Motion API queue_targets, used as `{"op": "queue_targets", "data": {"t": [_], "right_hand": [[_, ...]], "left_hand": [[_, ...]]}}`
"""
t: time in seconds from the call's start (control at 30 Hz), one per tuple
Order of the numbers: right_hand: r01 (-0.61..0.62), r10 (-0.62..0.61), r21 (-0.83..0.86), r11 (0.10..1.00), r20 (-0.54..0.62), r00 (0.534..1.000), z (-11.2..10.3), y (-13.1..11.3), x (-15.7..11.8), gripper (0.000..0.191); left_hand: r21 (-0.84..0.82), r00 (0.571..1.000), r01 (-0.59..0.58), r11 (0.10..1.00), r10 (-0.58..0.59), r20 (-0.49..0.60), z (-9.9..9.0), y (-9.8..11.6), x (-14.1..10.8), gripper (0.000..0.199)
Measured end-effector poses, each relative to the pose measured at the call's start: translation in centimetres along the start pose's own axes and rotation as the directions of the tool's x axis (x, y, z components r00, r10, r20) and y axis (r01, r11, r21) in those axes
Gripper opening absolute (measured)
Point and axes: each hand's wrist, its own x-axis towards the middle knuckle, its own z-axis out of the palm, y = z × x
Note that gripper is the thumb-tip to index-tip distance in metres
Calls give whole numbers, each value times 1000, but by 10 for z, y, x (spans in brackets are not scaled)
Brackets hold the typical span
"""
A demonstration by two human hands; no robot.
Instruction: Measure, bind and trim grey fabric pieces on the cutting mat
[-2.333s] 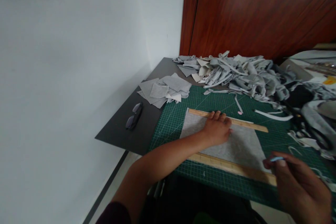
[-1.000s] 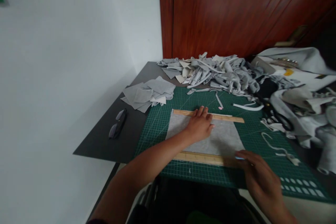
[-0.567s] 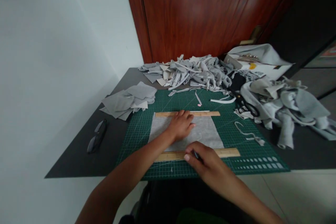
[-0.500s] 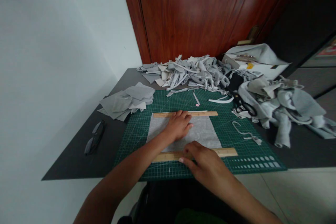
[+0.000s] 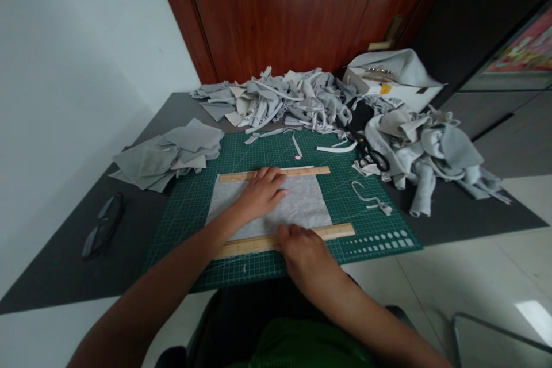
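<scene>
My left hand [image 5: 260, 195] lies flat, fingers spread and released, on the pale grey square of felt fabric [image 5: 302, 204], with its fingertips touching the far wooden ruler [image 5: 302, 172] that lies along the fabric's far edge. It has kept that place through all the earlier views. My right hand [image 5: 306, 253] has come in from the right: over two seconds ago it hovered off the fabric's right near corner pinching a small light-blue object, and half a second ago it was already on the ruler. Now it rests on the middle of the near wooden ruler [image 5: 336, 232], which lies along the fabric's near edge, fingers curled down onto the wood; whether it still pinches anything I cannot tell.

The fabric sits in the middle of the green gridded cutting mat [image 5: 379, 224] on the dark grey desk [image 5: 52, 264]. The head camera has swung to the right, so more of the right side shows. A stack of cut grey fabric pieces [image 5: 172, 149] lies left of the mat, dark-framed glasses [image 5: 103, 224] nearer on the left, a heap of grey and cream fabric strips [image 5: 276, 100] at the far edge, black-handled scissors [image 5: 373, 156] near the mat's far right corner.
</scene>
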Motion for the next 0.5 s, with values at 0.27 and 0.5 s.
{"op": "queue_targets", "data": {"t": [0.27,0.5], "right_hand": [[-101,107,-71,992,94,990,-10,-17,3,36],[-113,116,-134,984,16,993,3,-17,0,33]], "left_hand": [[19,1000,-7,1000,7,-1,4,-1,1,34],[-8,999,-36,999,36,1,5,-3,1,38]]}}
